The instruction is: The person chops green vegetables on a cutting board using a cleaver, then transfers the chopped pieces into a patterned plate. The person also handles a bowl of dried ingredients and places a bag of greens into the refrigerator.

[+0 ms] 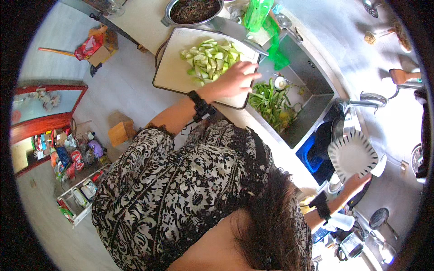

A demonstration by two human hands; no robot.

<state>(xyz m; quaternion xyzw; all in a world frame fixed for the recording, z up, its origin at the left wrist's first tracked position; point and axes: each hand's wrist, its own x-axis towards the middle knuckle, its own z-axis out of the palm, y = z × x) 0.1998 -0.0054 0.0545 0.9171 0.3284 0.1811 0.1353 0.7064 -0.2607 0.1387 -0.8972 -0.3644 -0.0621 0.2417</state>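
Observation:
My left hand (234, 80), fingers spread and holding nothing, is over the right part of a white cutting board (169, 67) with a dark rim. Beside it, chopped pale-green vegetable pieces (212, 57) lie heaped on the board. A cleaver (230, 28) lies along the board's far edge, its handle reaching over the sink. At the right, my right hand (357, 183) grips the edge of a white, squarish dish (352, 156) with dark marks around its rim. Green peelings (268, 98) lie in the metal sink (298, 128) between my hands.
Behind the board stand a metal bowl of dark, stringy food (195, 12) and a green plastic bottle (257, 15). The faucet (359, 101) rises by the sink's far side. A blue container (310, 152) and a black pan are near the dish. Utensils hang at the right.

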